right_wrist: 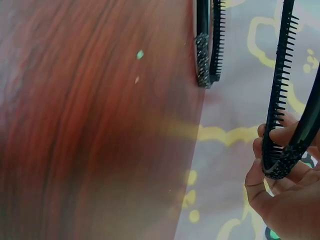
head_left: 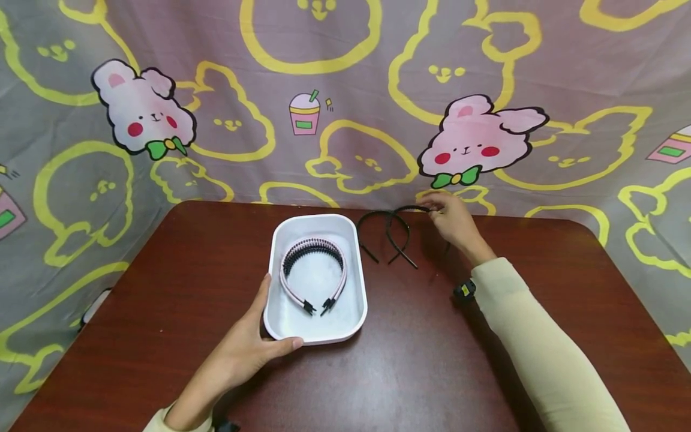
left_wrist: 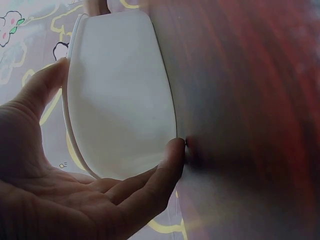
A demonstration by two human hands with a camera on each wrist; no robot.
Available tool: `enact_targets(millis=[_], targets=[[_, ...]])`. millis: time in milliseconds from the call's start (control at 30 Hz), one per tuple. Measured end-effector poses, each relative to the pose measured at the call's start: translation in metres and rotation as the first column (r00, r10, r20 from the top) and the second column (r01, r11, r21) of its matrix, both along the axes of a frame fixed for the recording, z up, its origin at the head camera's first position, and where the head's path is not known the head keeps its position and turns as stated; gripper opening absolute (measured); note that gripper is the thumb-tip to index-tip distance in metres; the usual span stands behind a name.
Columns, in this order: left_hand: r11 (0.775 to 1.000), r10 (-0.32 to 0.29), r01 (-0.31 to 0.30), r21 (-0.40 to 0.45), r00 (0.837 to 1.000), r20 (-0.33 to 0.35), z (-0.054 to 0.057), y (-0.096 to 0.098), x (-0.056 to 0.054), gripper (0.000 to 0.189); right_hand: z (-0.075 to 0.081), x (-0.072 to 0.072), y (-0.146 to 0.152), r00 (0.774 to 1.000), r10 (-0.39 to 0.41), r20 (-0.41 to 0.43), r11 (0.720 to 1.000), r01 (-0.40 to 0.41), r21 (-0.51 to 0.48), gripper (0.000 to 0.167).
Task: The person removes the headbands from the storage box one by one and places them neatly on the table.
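My left hand (head_left: 245,342) grips the near left corner of a white tray (head_left: 275,240), thumb on the near side and fingers along the left. In the left wrist view, the hand (left_wrist: 80,200) spans the tray's smooth outer wall (left_wrist: 120,95). Pink-and-black toothed headbands (head_left: 286,270) lie inside the tray, their ends towards me. At the back of the table, my right hand (head_left: 453,222) pinches a black toothed headband (right_wrist: 280,75) by its sparkly curved part. Another black headband (right_wrist: 202,57) stands to its left, overlapping it in the head view.
The brown table (head_left: 405,360) ends at the back against a patterned curtain (head_left: 345,90) with yellow outlines and pink rabbits. A small pale object (head_left: 97,306) shows at the table's left edge. Tiny pale specks (right_wrist: 140,54) are on the tabletop.
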State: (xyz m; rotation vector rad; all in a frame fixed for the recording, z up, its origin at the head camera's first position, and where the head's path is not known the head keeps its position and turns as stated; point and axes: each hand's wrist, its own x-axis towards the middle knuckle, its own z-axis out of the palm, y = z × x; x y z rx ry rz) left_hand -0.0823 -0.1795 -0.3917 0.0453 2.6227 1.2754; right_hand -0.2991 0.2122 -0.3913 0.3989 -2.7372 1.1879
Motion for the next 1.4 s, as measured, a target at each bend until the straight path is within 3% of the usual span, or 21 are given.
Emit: enact_targets(millis=[467, 833, 1400], targets=[[1.000, -0.007, 0.007, -0.005, 1.000, -0.026, -0.002, 0.000, 0.001, 0.132, -0.006, -0.004, 0.013, 0.998, -0.045, 0.039, 0.998, 0.043, 0.038, 0.036], [1.000, -0.007, 0.007, -0.009, 1.000, -0.024, 0.000, 0.000, 0.000, 0.132, -0.009, -0.006, 0.024, 0.998, -0.060, 0.024, 0.997, 0.059, 0.048, 0.037], [1.000, -0.005, 0.005, -0.007, 1.000, -0.016, -0.001, 0.000, 0.000, 0.132, -0.014, -0.015, 0.041, 0.988, -0.111, 0.108, 0.992, 0.104, 0.071, 0.036]])
